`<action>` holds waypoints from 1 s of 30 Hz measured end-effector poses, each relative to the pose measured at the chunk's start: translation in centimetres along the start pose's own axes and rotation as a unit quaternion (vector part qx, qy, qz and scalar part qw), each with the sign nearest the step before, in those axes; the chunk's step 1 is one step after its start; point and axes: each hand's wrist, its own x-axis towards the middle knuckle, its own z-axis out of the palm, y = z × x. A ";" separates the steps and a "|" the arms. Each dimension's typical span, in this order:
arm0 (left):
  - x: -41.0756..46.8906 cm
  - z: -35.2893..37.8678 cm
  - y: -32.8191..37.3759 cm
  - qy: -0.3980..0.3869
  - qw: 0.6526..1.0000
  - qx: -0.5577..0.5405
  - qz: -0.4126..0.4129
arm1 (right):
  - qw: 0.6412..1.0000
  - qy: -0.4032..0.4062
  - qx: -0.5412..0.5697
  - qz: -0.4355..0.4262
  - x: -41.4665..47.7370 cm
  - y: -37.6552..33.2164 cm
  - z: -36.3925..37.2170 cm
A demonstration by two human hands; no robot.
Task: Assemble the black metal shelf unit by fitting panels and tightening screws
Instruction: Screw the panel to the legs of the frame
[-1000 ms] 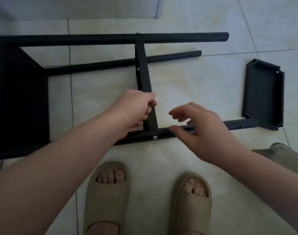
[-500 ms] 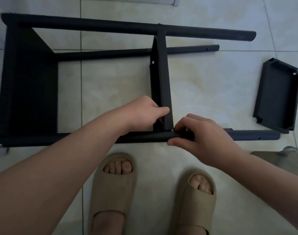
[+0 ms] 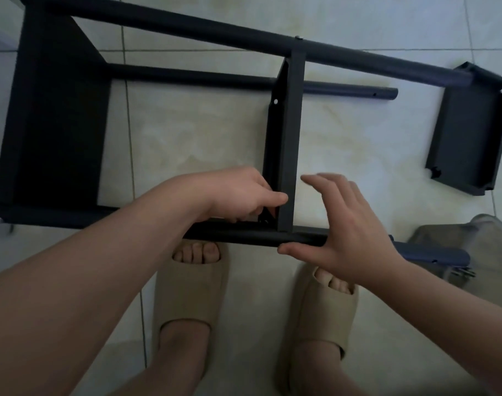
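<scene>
Since half a second ago the right hand is opened: fingers are lifted off the near tube and held straight, with the thumb alone laid against it, just right of the middle shelf panel. That panel's near corner is gripped by the left hand. A loose panel is noted well right of it, on the tile floor.

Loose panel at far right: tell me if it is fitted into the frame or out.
Out. The loose panel lies flat on the floor, rim up, past the pole ends of the frame.
</scene>
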 end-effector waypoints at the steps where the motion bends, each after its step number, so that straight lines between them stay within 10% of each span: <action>1: 0.1 0.0 -0.1 -0.007 1.000 -0.009 -0.001 | 1.000 0.005 -0.022 -0.015 0.2 0.3 0.1; 30: 1.1 -1.7 -1.8 -0.052 0.962 -0.265 -0.032 | 0.983 -0.023 -0.101 -0.154 2.1 1.5 0.8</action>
